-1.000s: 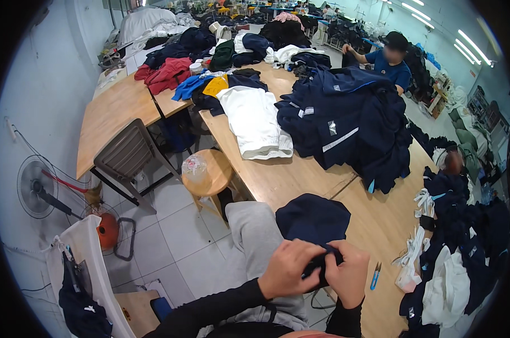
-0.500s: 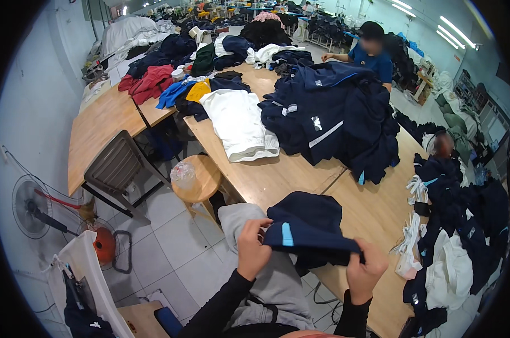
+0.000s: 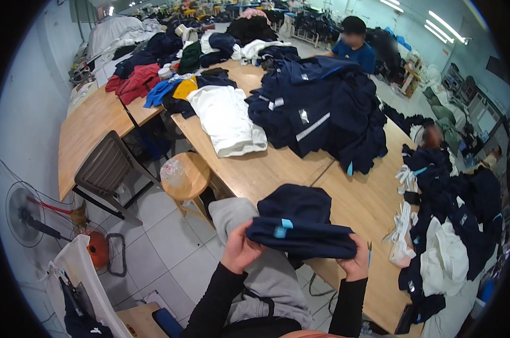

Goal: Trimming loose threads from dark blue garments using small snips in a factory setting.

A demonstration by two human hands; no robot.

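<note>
My left hand (image 3: 242, 249) grips one end of a navy garment (image 3: 305, 242), fingers hidden under the cloth. At the other end my right hand (image 3: 356, 260) is closed on the same garment. The held edge is stretched level between them and looks folded or rolled, with a light blue patch near its left end. The rest of the garment lies behind it, against the table's near edge. A thin pointed thing with some blue (image 3: 370, 253) sticks up beside my right hand; its kind is unclear.
A wooden table (image 3: 255, 183) holds a heap of navy garments (image 3: 333, 112) and folded white garments (image 3: 224, 121). Navy and white clothes (image 3: 443, 253) are piled along the right. On the left stand a stool (image 3: 190, 174), a chair (image 3: 111, 169) and a fan (image 3: 24, 217). Another person (image 3: 356, 48) is behind the heap.
The held edge has turned or rolled, so its light blue patch shows differently. My hands have shifted slightly, with the left palm more visible. The whole view has moved a little.
</note>
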